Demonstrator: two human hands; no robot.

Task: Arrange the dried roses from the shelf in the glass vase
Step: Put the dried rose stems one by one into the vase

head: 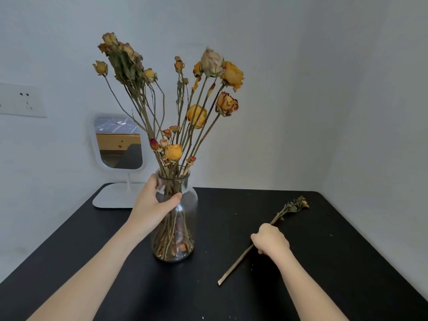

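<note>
Vase (pixel 185 218), upright on black table (pixel 335 262), is filled with dried roses (pixel 196 115) and gripped at the neck by left hand (pixel 151 205), while one loose rose (pixel 290 207) is clasped mid-stem by right hand (pixel 271 240).

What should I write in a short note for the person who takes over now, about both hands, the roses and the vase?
Left hand: gripping the neck of the glass vase, which stands upright on the black table.
Right hand: closed on one dried rose stem, lying low over the table, its bloom pointing away.
Done: many dried roses already stand in the vase.
Left: lift this stem and put it, cut end down, into the vase.
</note>
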